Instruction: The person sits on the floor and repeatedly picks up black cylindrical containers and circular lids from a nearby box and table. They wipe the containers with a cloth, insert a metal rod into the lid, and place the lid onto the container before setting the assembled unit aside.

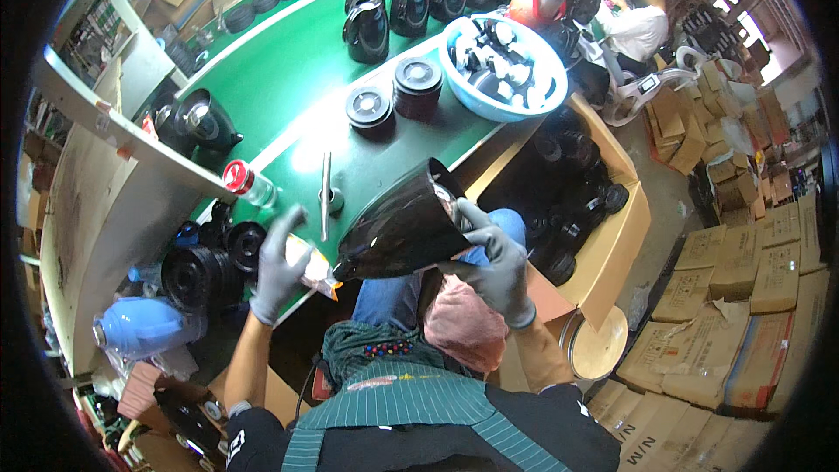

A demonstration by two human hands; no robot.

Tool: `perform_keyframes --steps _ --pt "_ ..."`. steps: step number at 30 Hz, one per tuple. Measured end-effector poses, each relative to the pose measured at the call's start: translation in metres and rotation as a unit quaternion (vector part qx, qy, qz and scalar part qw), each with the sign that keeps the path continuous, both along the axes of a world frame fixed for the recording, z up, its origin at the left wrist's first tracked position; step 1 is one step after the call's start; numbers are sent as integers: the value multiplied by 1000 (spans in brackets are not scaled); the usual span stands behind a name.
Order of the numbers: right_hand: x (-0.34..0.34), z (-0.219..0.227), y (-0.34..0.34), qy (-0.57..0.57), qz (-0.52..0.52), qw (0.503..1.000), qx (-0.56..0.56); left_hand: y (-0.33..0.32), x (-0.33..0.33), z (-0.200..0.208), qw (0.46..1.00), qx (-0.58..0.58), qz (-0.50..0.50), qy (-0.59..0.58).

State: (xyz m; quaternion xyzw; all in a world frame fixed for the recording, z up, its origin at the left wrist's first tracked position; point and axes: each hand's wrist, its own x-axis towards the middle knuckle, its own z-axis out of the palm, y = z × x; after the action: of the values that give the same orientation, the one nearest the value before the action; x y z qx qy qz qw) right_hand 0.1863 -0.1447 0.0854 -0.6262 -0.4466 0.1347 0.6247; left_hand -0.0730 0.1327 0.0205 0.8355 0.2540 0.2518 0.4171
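Open green tabletop beyond red-lidded jar, disc stacks blocking

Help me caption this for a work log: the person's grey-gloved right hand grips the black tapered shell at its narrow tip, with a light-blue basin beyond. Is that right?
Not the tip: the head view shows the right hand gripping the black tapered shell at its wide, open end. The grey glove and light-blue basin are right.

Right hand, gloved, gripped a tilted black shell by its open end at the worktop's near edge. Left hand hovered beside a white packet; grip unclear. Blue basin stood rightward.
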Motion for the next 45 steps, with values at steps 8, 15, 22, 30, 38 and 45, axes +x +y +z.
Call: perform_keyframes --steps 8,15,22,30,38,45 --pt "-14 2 7 67 29 997 -4 -39 33 -11 944 -311 -51 -99" --pt "-32 -14 40 43 39 996 -70 -27 52 -46 914 -349 57 -198" --pt "65 2 132 270 323 866 -270 -12 -2 -144 844 -498 34 -197" --pt "131 -117 352 -463 74 797 -381 -11 -31 -156 833 -528 44 -161" --pt "125 -117 354 -469 28 827 -308 -2 -43 -159 833 -527 45 -160" --pt "48 -2 182 -44 228 967 -107 1 -25 -163 839 -525 -15 -142"
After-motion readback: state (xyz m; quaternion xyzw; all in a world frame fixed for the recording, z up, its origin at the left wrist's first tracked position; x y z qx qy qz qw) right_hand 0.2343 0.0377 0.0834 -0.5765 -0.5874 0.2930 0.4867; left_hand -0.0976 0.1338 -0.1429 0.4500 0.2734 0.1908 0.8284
